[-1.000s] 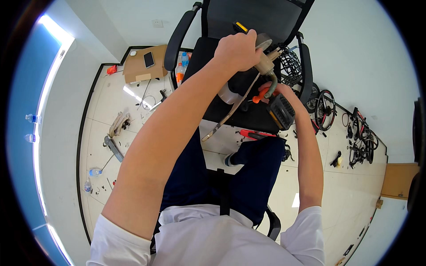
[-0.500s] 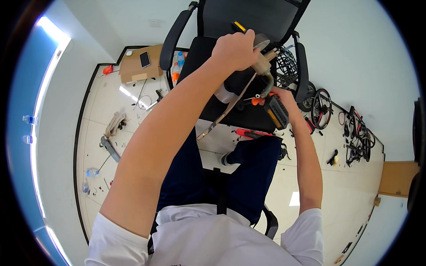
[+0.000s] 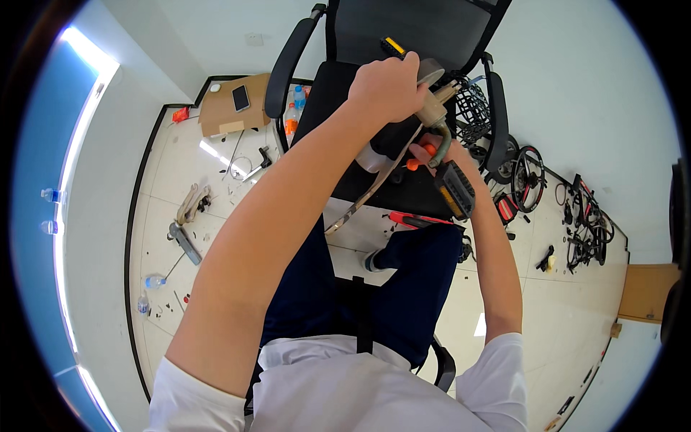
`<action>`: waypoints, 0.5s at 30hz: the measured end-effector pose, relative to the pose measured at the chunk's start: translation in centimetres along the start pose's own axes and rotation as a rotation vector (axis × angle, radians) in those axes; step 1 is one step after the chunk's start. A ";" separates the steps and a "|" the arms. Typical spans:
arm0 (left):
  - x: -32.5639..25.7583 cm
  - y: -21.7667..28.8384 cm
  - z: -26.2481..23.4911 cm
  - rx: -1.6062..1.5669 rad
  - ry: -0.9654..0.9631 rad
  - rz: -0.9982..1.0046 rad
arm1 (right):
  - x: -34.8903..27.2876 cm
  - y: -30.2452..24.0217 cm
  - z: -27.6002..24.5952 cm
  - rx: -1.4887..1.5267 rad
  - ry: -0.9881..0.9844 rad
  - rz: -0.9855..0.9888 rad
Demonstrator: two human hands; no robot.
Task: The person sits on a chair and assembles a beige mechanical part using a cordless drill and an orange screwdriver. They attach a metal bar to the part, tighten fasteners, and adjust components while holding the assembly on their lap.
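Observation:
Above the black seat of an office chair (image 3: 342, 97), my left hand (image 3: 389, 88) is closed around a beige bicycle frame piece (image 3: 432, 109) with a crank and pedals on it. The near pedal (image 3: 455, 190), black with a yellow-orange reflector, hangs from the curved crank arm (image 3: 443, 140); the far pedal (image 3: 393, 47) shows beyond my left hand. A long thin stay (image 3: 374, 186) slopes down toward my knees. Behind the crank arm, my right hand (image 3: 448, 150) has its fingers around an orange-handled tool (image 3: 413, 165), whose working end I cannot make out.
A black wire basket (image 3: 473, 108) and wheels (image 3: 527, 178) stand right of the chair; bicycle parts (image 3: 589, 223) lie farther right. On the left are a cardboard box (image 3: 219, 114) with a phone on it, bottles (image 3: 291, 119), a grey tube (image 3: 186, 243) and scattered small parts.
My right hand has shifted up and left around the crank arm, and more of its fingers and the orange handle show. My left hand keeps its hold; the whole view has shifted slightly.

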State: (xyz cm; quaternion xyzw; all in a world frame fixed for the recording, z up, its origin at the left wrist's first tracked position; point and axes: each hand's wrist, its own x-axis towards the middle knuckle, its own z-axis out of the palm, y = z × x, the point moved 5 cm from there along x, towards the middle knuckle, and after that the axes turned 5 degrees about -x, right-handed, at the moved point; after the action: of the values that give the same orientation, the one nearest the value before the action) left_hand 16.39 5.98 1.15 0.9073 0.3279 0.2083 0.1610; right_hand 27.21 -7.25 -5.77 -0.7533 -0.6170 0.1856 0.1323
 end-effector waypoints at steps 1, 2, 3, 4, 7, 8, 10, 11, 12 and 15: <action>0.0 0.0 -0.1 0.000 -0.002 0.000 | 0.2 0.3 0.1 -0.132 0.052 0.012; 0.1 0.0 -0.2 0.000 -0.005 0.000 | 0.3 0.5 0.1 -0.265 0.103 0.023; 0.2 -0.1 -0.1 -0.004 -0.010 -0.003 | 0.3 0.5 0.2 -0.262 0.097 0.019; 0.1 -0.1 -0.1 0.003 0.024 0.020 | 0.3 0.5 0.2 -0.259 0.091 0.015; 0.1 0.1 0.0 -0.005 0.052 0.051 | 0.3 0.7 0.7 -0.046 0.085 -0.087; 0.1 0.1 0.2 -0.021 0.015 0.032 | 0.2 0.8 0.9 0.059 0.087 -0.136; 0.2 0.0 0.2 -0.026 0.015 0.028 | 0.3 0.9 0.7 0.028 0.059 -0.186; 0.1 0.2 0.1 -0.021 0.046 0.044 | 0.3 1.0 0.6 0.012 0.045 -0.211; -0.1 0.2 0.0 -0.016 0.075 0.059 | 0.3 0.9 0.5 0.041 0.017 -0.219; 0.0 0.2 -0.1 -0.029 0.050 0.041 | 0.4 0.8 0.0 0.119 -0.059 -0.267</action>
State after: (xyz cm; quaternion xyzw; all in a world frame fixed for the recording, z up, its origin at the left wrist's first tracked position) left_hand 16.51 5.83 1.31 0.9058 0.3103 0.2390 0.1615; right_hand 27.95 -7.03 -6.15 -0.6497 -0.7031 0.2245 0.1818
